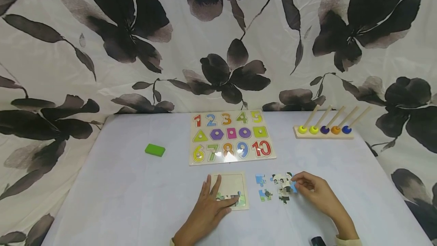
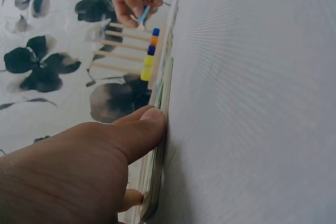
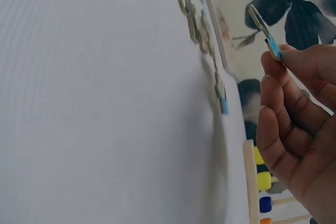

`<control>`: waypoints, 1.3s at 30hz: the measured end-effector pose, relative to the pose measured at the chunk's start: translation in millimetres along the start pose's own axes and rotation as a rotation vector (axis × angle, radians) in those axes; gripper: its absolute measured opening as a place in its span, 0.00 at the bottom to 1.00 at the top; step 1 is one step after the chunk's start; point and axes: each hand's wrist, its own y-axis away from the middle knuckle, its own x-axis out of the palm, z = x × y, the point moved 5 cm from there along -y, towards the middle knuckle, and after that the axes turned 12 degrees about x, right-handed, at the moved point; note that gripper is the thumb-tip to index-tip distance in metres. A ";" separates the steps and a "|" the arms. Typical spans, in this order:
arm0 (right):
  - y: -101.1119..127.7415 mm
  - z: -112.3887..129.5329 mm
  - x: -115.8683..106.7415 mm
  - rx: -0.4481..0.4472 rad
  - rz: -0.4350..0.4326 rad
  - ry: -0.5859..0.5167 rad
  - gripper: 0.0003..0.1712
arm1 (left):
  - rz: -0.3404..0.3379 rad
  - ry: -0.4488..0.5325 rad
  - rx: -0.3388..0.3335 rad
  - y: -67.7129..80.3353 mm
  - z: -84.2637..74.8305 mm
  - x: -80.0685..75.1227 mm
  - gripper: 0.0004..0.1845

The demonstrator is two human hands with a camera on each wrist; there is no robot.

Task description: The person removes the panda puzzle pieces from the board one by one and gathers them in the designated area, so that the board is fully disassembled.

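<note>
My left hand (image 1: 206, 210) rests on a small square wooden puzzle tray (image 1: 230, 181), fingers spread and mostly straight. In the left wrist view its thumb (image 2: 144, 129) lies along the tray's edge. Green and black-and-white pieces show along the bottom of the tray, partly hidden by the fingers. My right hand (image 1: 317, 193) pinches a thin jigsaw piece (image 3: 273, 48) with some blue on it between thumb and fingertips, raised above the table. Several loose panda jigsaw pieces (image 1: 283, 196) lie between the hands, including blue ones (image 1: 260, 179) at their left.
Behind the tray lies a number-and-shape board (image 1: 250, 157). A green block (image 1: 155, 150) is to its left. At the back right stands a wooden peg stand (image 1: 324, 136) with coloured beads. A dark object (image 1: 318, 241) sits at the front edge, near the right forearm. Floral cloth (image 1: 225, 75) hangs behind.
</note>
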 end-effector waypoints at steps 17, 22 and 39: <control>1.4 -22.2 -3.8 0.103 0.095 0.030 0.06 | -0.017 0.000 0.012 0.8 0.6 0.4 0.19; -0.7 -22.6 -3.6 0.097 0.098 0.062 0.07 | -0.022 0.003 0.015 0.5 0.7 -0.1 0.19; -3.2 -26.2 -2.3 0.153 0.136 0.073 0.08 | -0.011 0.007 0.001 0.2 1.5 1.0 0.20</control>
